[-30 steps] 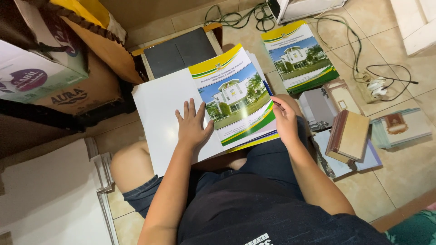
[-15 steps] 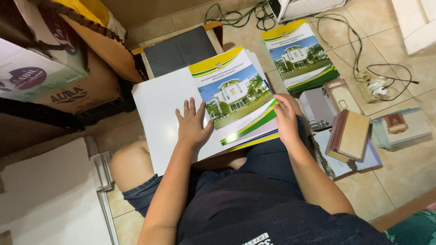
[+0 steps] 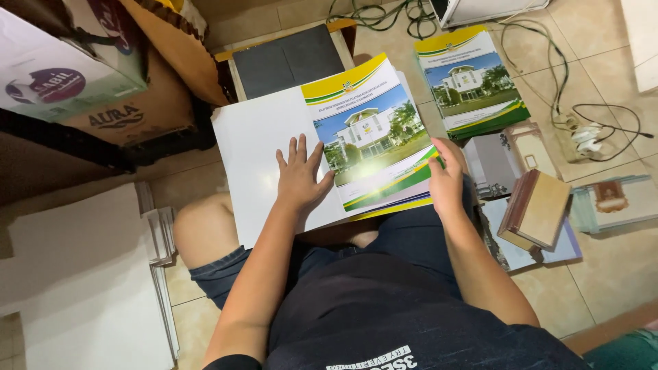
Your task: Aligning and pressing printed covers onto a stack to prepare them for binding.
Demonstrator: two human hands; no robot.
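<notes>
The person wears a black T-shirt with white lettering across the chest. Dark blue denim shorts end above a bare knee. Both forearms are bare.

Bright, sharp; glare on glossy cover (image 3: 373, 140)

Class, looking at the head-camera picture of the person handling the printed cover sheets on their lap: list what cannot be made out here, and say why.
1. Head view: what lies beneath the top cover sheet; the sheet itself and the left hand hide it.
2. Right hand: its fingertips curl around the sheet's edge, hidden.
3. Cardboard box: cut off by the top edge.
4. Brown book: its cover title is not readable.
5. Power strip: too small to count sockets.
</notes>
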